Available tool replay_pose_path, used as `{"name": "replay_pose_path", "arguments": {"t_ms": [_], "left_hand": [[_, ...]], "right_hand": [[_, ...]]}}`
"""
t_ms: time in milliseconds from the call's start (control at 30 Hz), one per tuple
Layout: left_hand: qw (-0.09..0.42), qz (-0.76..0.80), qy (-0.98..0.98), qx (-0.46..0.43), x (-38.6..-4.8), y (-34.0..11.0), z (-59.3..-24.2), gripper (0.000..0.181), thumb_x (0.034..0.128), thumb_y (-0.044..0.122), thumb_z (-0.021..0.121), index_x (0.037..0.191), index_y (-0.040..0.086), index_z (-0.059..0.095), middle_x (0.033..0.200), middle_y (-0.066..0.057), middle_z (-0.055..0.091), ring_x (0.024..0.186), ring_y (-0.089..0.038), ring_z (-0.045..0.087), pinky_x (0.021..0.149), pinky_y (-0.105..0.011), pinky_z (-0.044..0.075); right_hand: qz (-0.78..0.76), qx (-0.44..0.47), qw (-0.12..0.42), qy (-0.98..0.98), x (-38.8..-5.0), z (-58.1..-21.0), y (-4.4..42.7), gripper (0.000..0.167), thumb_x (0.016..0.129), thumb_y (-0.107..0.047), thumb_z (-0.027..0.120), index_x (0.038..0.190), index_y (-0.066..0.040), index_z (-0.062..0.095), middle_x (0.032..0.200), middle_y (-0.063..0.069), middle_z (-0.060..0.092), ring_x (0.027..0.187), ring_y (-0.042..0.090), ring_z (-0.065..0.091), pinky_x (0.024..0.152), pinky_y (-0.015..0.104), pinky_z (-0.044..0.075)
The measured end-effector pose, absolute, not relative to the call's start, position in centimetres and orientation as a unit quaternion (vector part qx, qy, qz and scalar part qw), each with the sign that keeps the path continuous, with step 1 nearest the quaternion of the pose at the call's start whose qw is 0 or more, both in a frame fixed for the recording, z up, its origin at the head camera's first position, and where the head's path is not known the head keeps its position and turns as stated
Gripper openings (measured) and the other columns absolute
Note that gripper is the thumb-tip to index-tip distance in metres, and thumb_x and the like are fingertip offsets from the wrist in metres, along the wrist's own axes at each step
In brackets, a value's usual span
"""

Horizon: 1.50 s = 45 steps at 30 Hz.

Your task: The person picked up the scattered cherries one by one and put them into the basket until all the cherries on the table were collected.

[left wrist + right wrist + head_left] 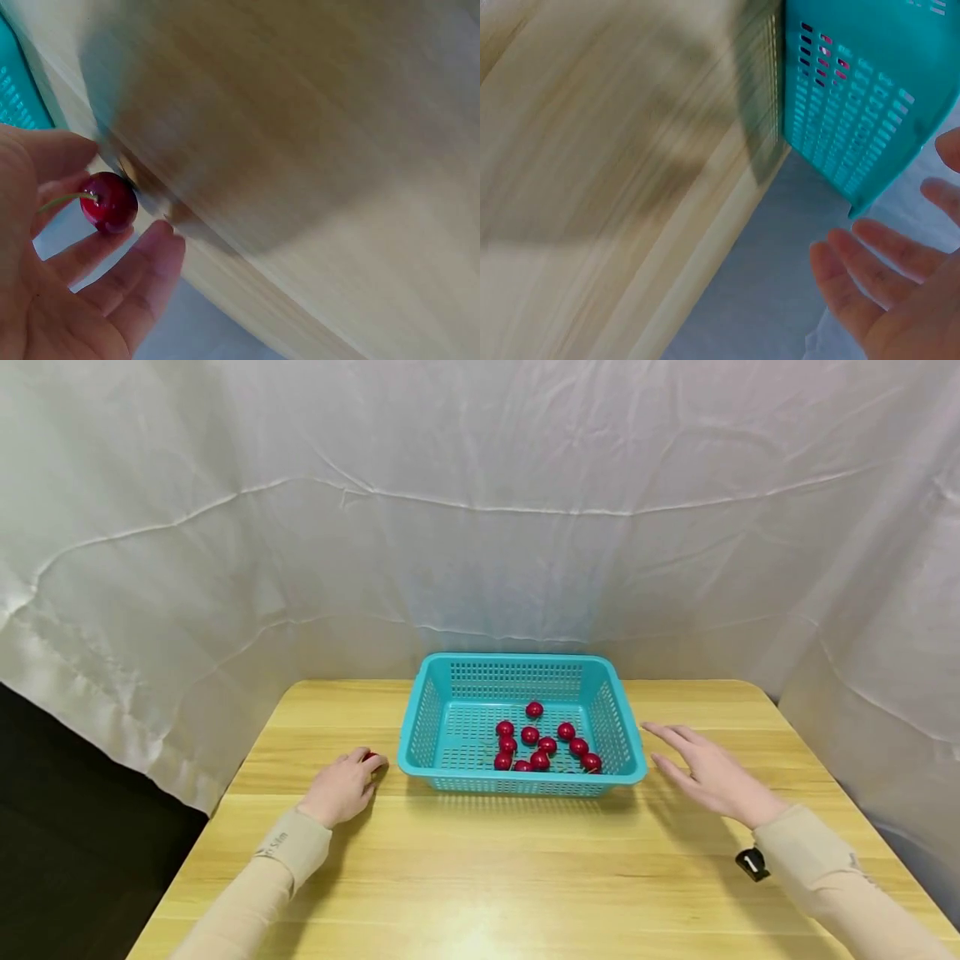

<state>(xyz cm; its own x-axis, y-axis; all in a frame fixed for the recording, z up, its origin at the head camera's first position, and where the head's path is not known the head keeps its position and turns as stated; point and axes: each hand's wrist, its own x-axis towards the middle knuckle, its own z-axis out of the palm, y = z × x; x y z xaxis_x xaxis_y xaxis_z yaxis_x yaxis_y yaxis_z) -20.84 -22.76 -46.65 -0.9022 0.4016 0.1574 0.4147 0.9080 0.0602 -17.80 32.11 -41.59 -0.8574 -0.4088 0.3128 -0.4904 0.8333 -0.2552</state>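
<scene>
My left hand (343,787) is low over the table, left of the basket. Its thumb and fingers curl round a red cherry (109,202) with a green stem; only a sliver of that fruit shows in the head view. To the right of the turquoise plastic basket (517,783), my right hand (712,770) hovers with loosely spread fingers and nothing in them. Its fingertips are close to the basket's right rim; whether they touch it I cannot tell. Several red cherries (547,746) lie on the basket floor, mostly toward its front and right.
The wooden table (480,877) bears the basket near its far edge. Behind and at the sides hangs a pale cloth (480,568). A dark area (75,827) is at the left, and a small black tag (752,864) is by the right cuff.
</scene>
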Motion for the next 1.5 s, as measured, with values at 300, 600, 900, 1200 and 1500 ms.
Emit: {"name": "replay_pose_path", "arguments": {"t_ms": [300,600,900,1200,1500], "left_hand": [[0.074,-0.07,-0.972,-0.213,-20.7,-23.9,-46.4,0.021,0.0816,-0.007,0.068,0.093,0.009,0.061,0.086,-0.007,0.057,0.072,-0.024,0.057,0.07,-0.042,0.053],[0.004,-0.097,-0.976,-0.193,-20.9,-25.4,-44.8,0.025,0.0786,-0.011,0.063,0.09,0.008,0.051,0.078,-0.004,0.049,0.07,-0.019,0.046,0.064,-0.034,0.044],[-0.048,-0.131,-0.977,-0.162,-22.7,-26.2,-41.6,0.021,0.0818,-0.005,0.058,0.102,-0.001,0.057,0.078,-0.006,0.055,0.07,-0.019,0.05,0.066,-0.034,0.043],[-0.022,-0.124,-0.98,-0.156,-24.4,-23.8,-38.1,0.024,0.0873,0.002,0.058,0.111,-0.002,0.059,0.081,-0.008,0.058,0.074,-0.02,0.052,0.072,-0.039,0.045],[0.02,-0.12,-0.978,-0.169,-25.7,-18.9,-35.7,0.028,0.0936,0.008,0.059,0.12,0.001,0.06,0.095,-0.012,0.066,0.08,-0.024,0.057,0.078,-0.043,0.05]], "right_hand": [[0.164,0.283,0.129,-0.936,-17.8,-42.0,31.5,0.052,0.093,-0.004,0.066,0.143,-0.003,0.051,0.132,0.02,0.063,0.111,0.035,0.066,0.083,0.049,0.057],[0.171,0.284,0.128,-0.935,-18.0,-42.2,31.4,0.05,0.092,0.0,0.063,0.141,0.002,0.053,0.129,0.024,0.066,0.098,0.031,0.071,0.073,0.041,0.059],[0.209,0.276,0.108,-0.932,-18.0,-42.2,31.2,0.049,0.09,0.006,0.058,0.139,0.005,0.055,0.108,0.016,0.074,0.085,0.021,0.072,0.066,0.025,0.057],[0.224,0.266,0.099,-0.933,-18.0,-42.5,31.2,0.051,0.089,0.007,0.056,0.14,0.006,0.053,0.096,0.013,0.076,0.077,0.016,0.07,0.057,0.02,0.05],[0.229,0.257,0.091,-0.935,-18.0,-42.9,31.1,0.05,0.09,0.007,0.055,0.141,0.006,0.051,0.09,0.015,0.076,0.067,0.004,0.063,0.055,0.02,0.048]]}}
